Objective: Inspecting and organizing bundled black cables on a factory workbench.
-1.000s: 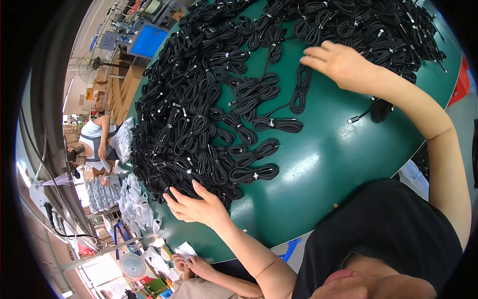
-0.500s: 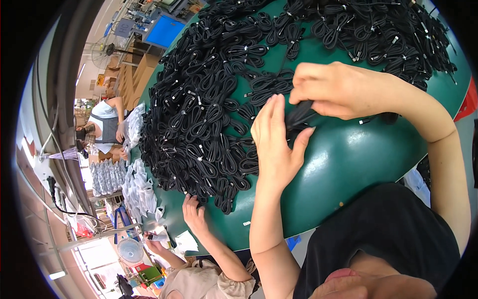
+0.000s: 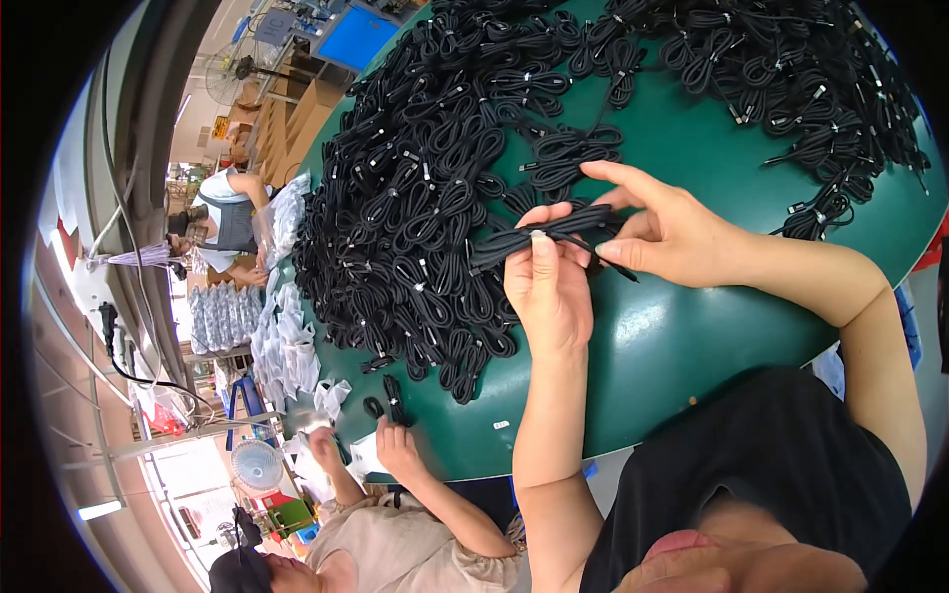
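The left hand [image 3: 554, 301] pinches one coiled black cable bundle [image 3: 581, 221], the right hand [image 3: 677, 235] loosely around its end, grip unclear, with coiled black heaps [image 3: 395, 208] left toward the green surface's [image 3: 643, 390] far edge.

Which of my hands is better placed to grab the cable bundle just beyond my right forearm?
Probably your right hand: it's nearer that cable bundle. Your left hand is farther away and grips another bundle, though your right is at that one's end.

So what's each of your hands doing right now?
Left hand: closed on a black cable bundle, thumb on top.
Right hand: partly curled at the bundle's right end; whether it grips cannot be told.
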A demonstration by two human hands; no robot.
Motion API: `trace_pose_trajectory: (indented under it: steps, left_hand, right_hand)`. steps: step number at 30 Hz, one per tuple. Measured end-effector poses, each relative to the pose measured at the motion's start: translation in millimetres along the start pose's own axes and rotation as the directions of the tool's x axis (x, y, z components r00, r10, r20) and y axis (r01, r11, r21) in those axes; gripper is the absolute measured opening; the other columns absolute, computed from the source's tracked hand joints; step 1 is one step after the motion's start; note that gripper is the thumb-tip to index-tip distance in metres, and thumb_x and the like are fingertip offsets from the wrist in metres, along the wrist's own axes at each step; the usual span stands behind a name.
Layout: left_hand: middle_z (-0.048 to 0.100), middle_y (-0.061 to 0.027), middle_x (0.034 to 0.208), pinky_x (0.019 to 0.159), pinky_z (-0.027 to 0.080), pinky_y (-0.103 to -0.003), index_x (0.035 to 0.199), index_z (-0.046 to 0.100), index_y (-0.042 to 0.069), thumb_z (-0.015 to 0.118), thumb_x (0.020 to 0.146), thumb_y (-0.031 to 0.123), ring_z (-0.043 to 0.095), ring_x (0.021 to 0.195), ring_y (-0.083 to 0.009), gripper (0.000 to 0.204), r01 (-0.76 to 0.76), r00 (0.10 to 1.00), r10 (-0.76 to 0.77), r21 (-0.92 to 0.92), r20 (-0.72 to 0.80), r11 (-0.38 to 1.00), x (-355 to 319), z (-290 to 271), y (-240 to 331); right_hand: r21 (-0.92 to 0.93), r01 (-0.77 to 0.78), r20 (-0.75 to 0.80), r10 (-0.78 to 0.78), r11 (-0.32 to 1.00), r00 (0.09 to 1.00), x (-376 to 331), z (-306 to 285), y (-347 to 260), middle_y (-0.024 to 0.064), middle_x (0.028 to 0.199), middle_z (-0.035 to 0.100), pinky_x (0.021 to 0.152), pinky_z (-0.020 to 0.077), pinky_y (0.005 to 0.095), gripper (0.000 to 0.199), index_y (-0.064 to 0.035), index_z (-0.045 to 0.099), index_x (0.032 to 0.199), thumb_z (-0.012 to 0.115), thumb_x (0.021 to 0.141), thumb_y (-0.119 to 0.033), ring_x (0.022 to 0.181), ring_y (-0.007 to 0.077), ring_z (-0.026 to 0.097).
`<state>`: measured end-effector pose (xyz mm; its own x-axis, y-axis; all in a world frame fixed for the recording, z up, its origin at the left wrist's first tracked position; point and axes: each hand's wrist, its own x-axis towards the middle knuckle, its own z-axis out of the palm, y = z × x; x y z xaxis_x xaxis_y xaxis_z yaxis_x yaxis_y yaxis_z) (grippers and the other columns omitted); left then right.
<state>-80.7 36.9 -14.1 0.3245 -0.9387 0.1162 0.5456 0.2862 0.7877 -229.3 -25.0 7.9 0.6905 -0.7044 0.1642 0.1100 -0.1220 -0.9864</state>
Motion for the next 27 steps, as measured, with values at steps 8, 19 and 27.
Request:
trace_pose_trajectory:
  steps: [8,19,27]
  left_hand:
    - [0.055,-0.0099,0.103,0.069,0.041,-0.024,0.105,0.05,0.0,0.052,0.09,0.018,0.048,0.075,-0.011,0.023,-0.109,0.994,0.107,0.347,0.026,0.932,0.2,-7.6,0.7]
    - [0.053,-0.0087,0.1,0.069,0.04,-0.025,0.106,0.05,0.0,0.052,0.089,0.026,0.048,0.079,-0.0109,0.031,0.0,0.985,-0.042,0.248,0.167,0.969,-3.0,-1.2,-6.4]
    - [0.053,-0.0088,0.103,0.074,0.04,-0.027,0.109,0.048,0.0,0.045,0.093,0.034,0.048,0.085,-0.013,0.038,0.04,0.993,-0.061,0.202,0.101,0.979,-6.4,2.2,-4.6]
  right_hand:
    - [-0.875,0.452,0.265,-0.611,0.172,0.746,0.0,-10.5,13.4,0.0052,0.068,0.047,0.059,0.0395,0.0304,0.03,-0.0025,0.055,0.095,0.061,0.065,-0.005,0.06,0.0164,0.049]
    - [-0.783,0.551,0.291,-0.613,0.289,0.734,1.1,-13.6,10.7,0.0054,0.066,0.044,0.06,0.0374,0.0316,0.016,-0.002,0.055,0.077,0.064,0.065,-0.006,0.058,0.0192,0.046]
    - [-0.792,0.539,0.268,-0.629,0.287,0.729,1.7,-6.3,9.5,0.0054,0.064,0.043,0.056,0.0365,0.0308,0.018,-0.0022,0.051,0.071,0.065,0.06,-0.007,0.056,0.0195,0.044]
